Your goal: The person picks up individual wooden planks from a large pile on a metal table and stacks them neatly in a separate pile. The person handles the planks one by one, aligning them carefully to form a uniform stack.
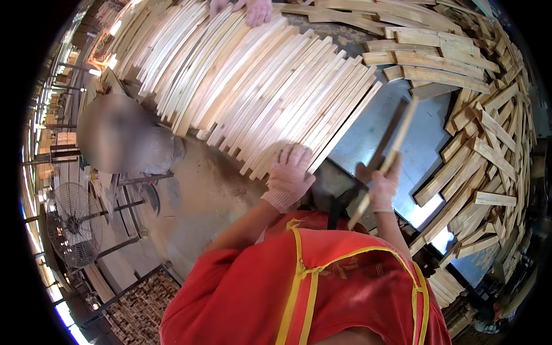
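Fingers of the left hand [290,172] lie nearly together on the slat row [276,100] beneath them; those of the right hand [384,190] grip a loose wooden slat [404,127]. Steadying the row while turning that slat parallel seems best.

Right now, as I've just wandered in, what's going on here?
A person in a red top is handling lumber. Their left hand rests on the near ends of a wide row of wooden strips laid side by side. Their right hand grips a single strip, apart from that row. Farther right, loose wooden pieces lie in a jumbled pile. Another person's hands are at the row's far end.
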The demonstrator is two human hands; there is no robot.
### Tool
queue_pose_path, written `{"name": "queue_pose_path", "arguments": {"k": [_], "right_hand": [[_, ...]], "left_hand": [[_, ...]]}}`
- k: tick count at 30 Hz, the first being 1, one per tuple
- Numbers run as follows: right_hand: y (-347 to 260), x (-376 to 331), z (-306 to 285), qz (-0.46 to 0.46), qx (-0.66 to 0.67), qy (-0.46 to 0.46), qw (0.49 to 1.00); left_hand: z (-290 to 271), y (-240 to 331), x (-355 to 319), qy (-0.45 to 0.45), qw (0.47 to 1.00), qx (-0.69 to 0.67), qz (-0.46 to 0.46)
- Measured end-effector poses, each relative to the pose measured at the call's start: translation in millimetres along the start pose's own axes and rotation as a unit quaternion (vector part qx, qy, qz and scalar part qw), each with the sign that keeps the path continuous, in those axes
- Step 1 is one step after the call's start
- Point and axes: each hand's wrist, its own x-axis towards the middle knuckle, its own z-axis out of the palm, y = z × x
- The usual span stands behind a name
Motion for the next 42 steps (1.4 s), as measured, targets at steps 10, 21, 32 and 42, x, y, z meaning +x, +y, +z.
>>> {"name": "queue_pose_path", "arguments": {"k": [10,21,32,42], "right_hand": [[-36.9,12.2,82.3,0.118,0.134,-0.193,0.965],[-64.9,45.7,47.3,0.098,-0.089,-0.071,0.989],[-27.6,137.6,42.3,0.011,-0.237,-0.248,0.939],[-198.1,99.1,14.5,-0.079,0.112,-0.2,0.97]], "left_hand": [[44.6,-112.4,-109.9,0.222,0.622,-0.563,-0.497],[-10.7,-29.7,-73.4,-0.317,0.754,-0.552,-0.161],[38.8,41.8,162.2,-0.132,0.959,-0.119,-0.223],[-101.0,98.8,174.8,0.043,0.937,-0.308,-0.156]]}}
